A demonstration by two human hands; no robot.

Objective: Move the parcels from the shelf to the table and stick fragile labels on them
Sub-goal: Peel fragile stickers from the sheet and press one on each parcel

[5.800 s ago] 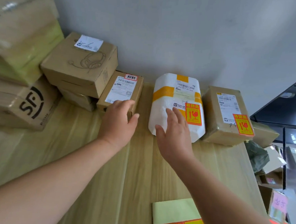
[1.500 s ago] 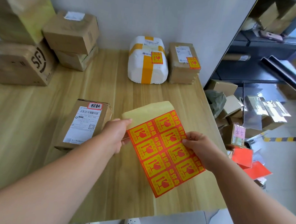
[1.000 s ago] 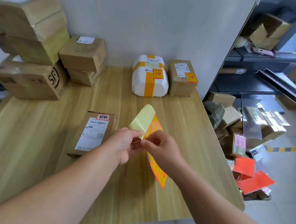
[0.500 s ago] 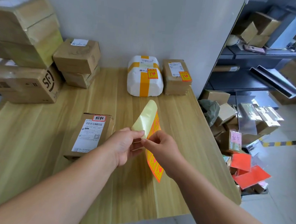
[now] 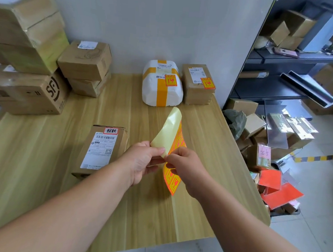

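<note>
Nearest, the left hand [image 5: 144, 160] pinches the yellow backing of the label sheet [image 5: 169, 126], held above the table [image 5: 42, 167], while the right hand [image 5: 185, 166] pinches its orange edge, seemingly peeling one sticker loose, though the grip hides whether it is free. At ten o'clock of the hands lies the unlabelled parcel [image 5: 102, 149]; next, the sticker needs pressing flat on its top. Farther, at twelve o'clock, the white parcel [image 5: 162, 90] and brown parcel [image 5: 196, 88] are already labelled.
</note>
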